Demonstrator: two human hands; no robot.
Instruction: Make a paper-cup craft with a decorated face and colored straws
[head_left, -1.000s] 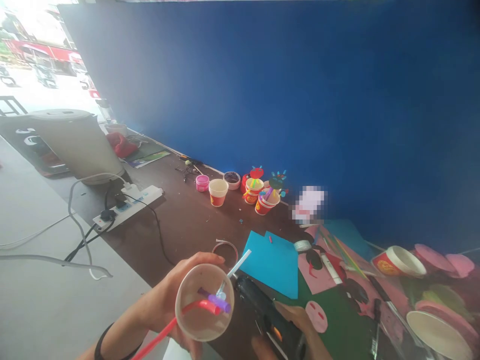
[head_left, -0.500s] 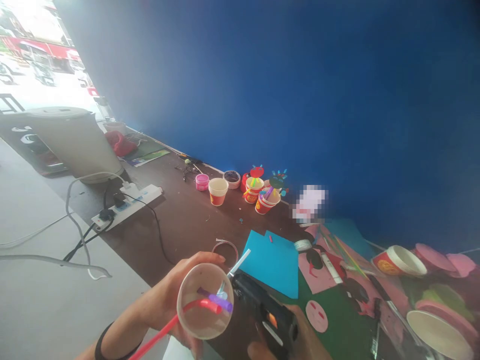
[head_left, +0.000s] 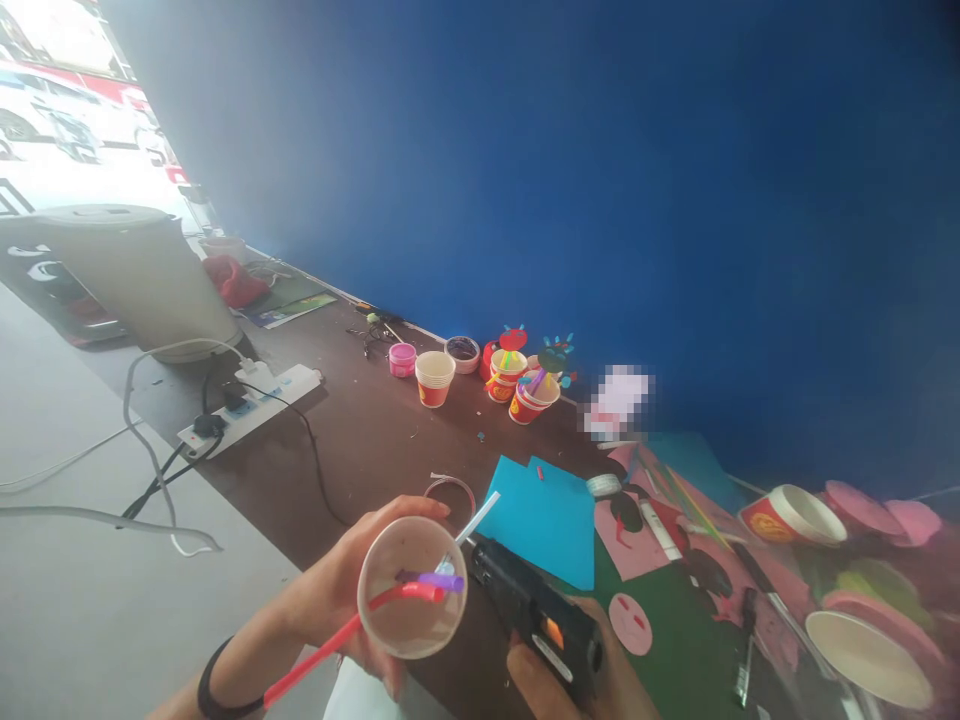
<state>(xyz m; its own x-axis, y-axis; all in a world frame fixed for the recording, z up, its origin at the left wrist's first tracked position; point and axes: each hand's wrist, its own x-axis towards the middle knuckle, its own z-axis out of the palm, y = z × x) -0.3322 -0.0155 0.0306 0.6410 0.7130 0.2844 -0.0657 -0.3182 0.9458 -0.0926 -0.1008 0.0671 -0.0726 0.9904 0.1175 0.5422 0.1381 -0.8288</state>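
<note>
Holding a cup [head_left: 401, 632] and a black gun-shaped tool [head_left: 529, 610]

The left hand [head_left: 337, 580] has its grip curled around the cup's outside, mouth towards the camera. A red straw [head_left: 319, 660] and a white straw [head_left: 478, 516] cross its rim. The right hand [head_left: 613, 675] keeps a closed grip on the tool's body, tip near the cup, above the table [head_left: 360, 440].

Tabletop [head_left: 375, 440] against a wall [head_left: 525, 170].
At left, a container [head_left: 135, 285] stands behind a power strip [head_left: 281, 400]. Toward the wall, a jar [head_left: 403, 360], a cup stack [head_left: 435, 385] and two cups [head_left: 529, 410] holding figures [head_left: 514, 340] run left to right. Before them lie paper sheets [head_left: 536, 520]. Nearest, straws [head_left: 330, 645] rest in a near cup [head_left: 405, 635], left of a glue gun [head_left: 525, 602].
</note>
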